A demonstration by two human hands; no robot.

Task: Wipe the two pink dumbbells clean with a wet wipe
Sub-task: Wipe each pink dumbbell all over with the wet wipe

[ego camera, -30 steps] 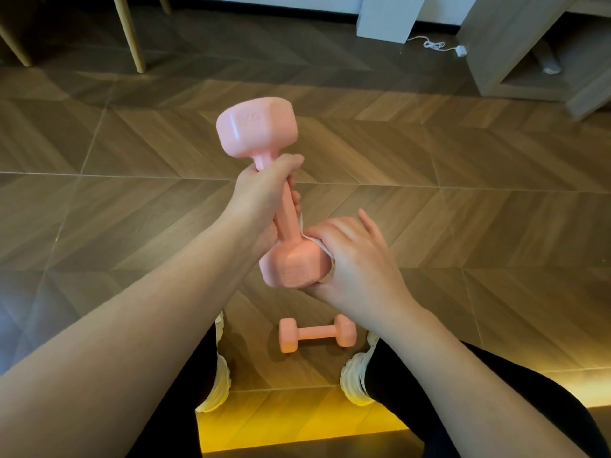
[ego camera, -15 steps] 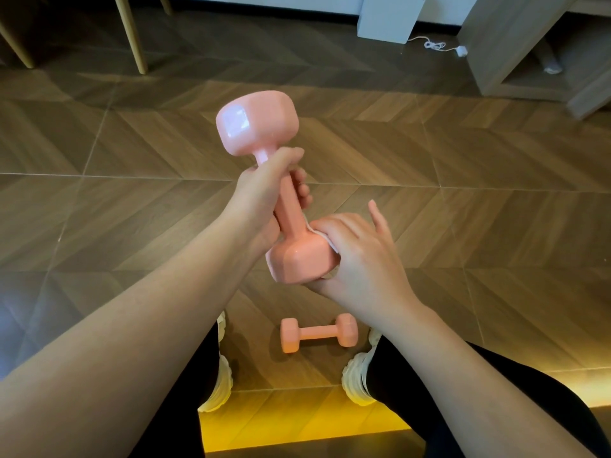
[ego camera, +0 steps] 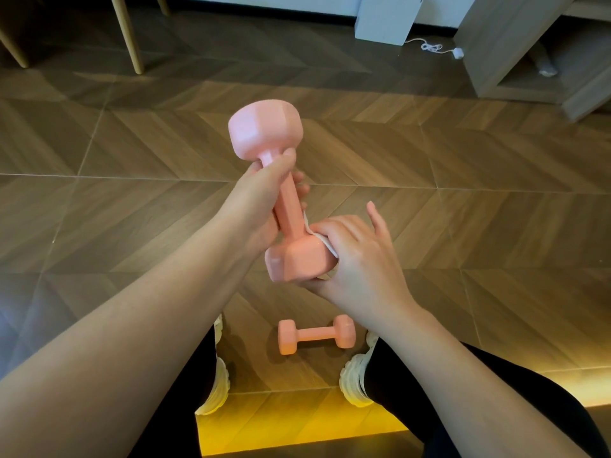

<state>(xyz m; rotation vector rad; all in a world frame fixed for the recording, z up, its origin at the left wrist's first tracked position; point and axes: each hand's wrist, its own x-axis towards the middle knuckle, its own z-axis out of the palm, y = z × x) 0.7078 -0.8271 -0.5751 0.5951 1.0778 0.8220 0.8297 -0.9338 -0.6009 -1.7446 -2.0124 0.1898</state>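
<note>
The pink dumbbell [ego camera: 289, 209] is up in the air in front of me, nearly upright with its top head leaning a little left. Below it is a floor [ego camera: 463, 209] of brown wood-look planks laid in a chevron pattern with thin pale seams. My left grip [ego camera: 258, 200] is wrapped around the handle just under the top head, fingers curled closed on it. My right grip [ego camera: 357, 259] cups the bottom head from the right and below, fingers bent over a white wet wipe [ego camera: 326, 245] pressed against the pink surface. Only a thin edge of the wipe shows, and one finger sticks out straight. The second dumbbell [ego camera: 315, 335] lies on its side on the floor between my two white shoes [ego camera: 353, 381]. A yellow glow [ego camera: 297, 421] lights the floor nearest me. Across the room, pale wooden legs [ego camera: 127, 34] stand at the upper left, a white box [ego camera: 386, 18] sits against the wall, and a white cable [ego camera: 429, 47] trails beside it to a small plug. At the upper right is a light wooden cabinet [ego camera: 479, 44]. Its open lower compartment holds a small whitish thing [ego camera: 545, 69] that I cannot make out.
</note>
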